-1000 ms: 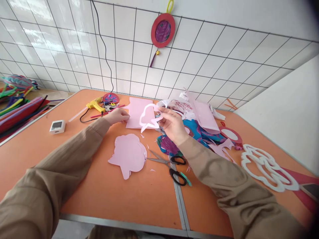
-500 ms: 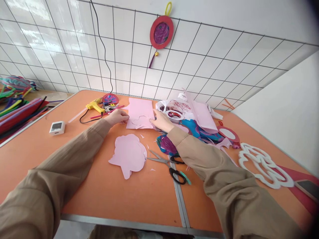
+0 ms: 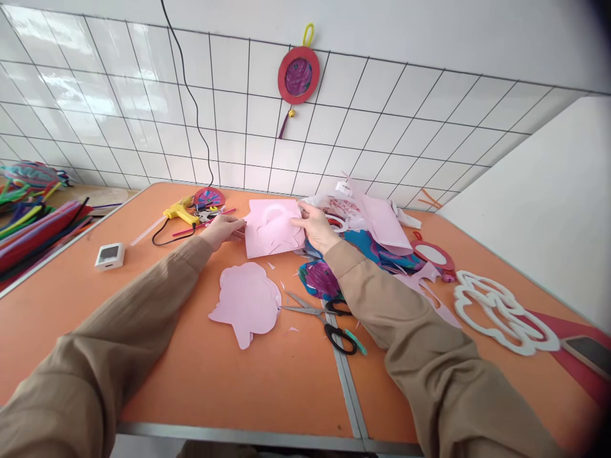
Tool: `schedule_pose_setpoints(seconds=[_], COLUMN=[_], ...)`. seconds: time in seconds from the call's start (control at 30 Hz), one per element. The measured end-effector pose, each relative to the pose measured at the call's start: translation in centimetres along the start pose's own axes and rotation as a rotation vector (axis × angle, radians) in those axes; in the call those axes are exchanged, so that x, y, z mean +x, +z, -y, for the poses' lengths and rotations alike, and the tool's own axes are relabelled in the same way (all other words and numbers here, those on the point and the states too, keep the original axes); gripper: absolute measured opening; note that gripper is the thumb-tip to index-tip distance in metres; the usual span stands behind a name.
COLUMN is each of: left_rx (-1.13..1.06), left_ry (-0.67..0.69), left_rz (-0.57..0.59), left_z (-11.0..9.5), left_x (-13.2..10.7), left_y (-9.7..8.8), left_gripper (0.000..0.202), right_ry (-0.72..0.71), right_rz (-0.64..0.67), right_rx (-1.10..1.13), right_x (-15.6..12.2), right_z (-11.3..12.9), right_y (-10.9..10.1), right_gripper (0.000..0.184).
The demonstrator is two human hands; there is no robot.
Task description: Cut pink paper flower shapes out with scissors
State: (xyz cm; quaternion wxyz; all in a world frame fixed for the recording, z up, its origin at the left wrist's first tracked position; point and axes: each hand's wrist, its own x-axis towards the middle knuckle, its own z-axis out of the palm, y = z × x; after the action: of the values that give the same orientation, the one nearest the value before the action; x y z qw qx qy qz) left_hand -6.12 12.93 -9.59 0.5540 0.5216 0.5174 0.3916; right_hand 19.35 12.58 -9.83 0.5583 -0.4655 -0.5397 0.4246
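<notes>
The pink sheet (image 3: 260,243) is at twelve o'clock, past some pink cut-outs (image 3: 248,298). From it, a glue gun (image 3: 178,211) is at nine and scissors (image 3: 311,311) at five. The right sleeve (image 3: 382,302) hides some flowery cloth (image 3: 321,277) at four. The left hand (image 3: 222,230) pinches the sheet at nine, the right hand (image 3: 316,226) at three. A pale outline (image 3: 275,208), held up a second ago, now lies on the sheet.

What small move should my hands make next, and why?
Perhaps free the right hand to pick up the scissors: the left hand also grips the pink sheet, a pale outline lies against it, and the scissors lie open close by the pink cutouts, seemingly within reach.
</notes>
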Motion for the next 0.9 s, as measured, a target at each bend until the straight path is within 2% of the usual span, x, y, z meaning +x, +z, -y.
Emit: schedule_pose_setpoints(seconds=[0.1,0.2,0.27,0.3,0.4,0.5,0.6,0.7,0.8,0.9], left_rx=[-0.084,-0.176,-0.288,-0.320,-0.322,-0.314,-0.309,-0.290,-0.260,-0.217], left_ry=[-0.048,-0.098,-0.047,0.012,0.182,0.270,0.308,0.352,0.421,0.452], left_rz=[0.068,0.224,0.365,0.392,0.333,0.235,0.210,0.236,0.305,0.330], left_z=[-0.5,-1.4,-2.2,-2.6,-3.5,-4.1,-4.8,-6.2,-7.8,-8.7], left_x=[-0.4,-1.3,-2.0,-2.3,-3.1,-3.5,-3.9,-4.5,-5.1,-5.2], left_y=[0.6,1.4,1.9,2.1,2.7,3.0,3.2,3.2,3.1,3.2], left_gripper=[0.047,0.072,0.076,0.073,0.051,0.039,0.041,0.044,0.051,0.063], right_ry=[-0.036,-0.122,-0.170,-0.178,-0.168,-0.173,-0.138,-0.101,-0.211,-0.389], right_rz=[-0.022,-0.056,-0.067,-0.062,-0.030,0.010,0.061,0.101,0.085,0.036], right_rx=[0.069,0.127,0.118,0.100,0.061,0.039,0.101,0.216,0.205,0.058], right_x=[-1.1,-2.2,-2.9,-3.2,-4.0,-4.5,-4.9,-5.4,-5.6,-5.7], right_z=[1.3,2.4,3.0,3.2,3.8,4.4,5.2,6.1,7.0,7.4], right_y=[-1.1,-2.0,-2.3,-2.4,-2.3,-1.9,-1.7,-1.7,-1.9,-2.2], right_gripper=[0.088,0.090,0.088,0.087,0.081,0.075,0.077,0.079,0.074,0.065])
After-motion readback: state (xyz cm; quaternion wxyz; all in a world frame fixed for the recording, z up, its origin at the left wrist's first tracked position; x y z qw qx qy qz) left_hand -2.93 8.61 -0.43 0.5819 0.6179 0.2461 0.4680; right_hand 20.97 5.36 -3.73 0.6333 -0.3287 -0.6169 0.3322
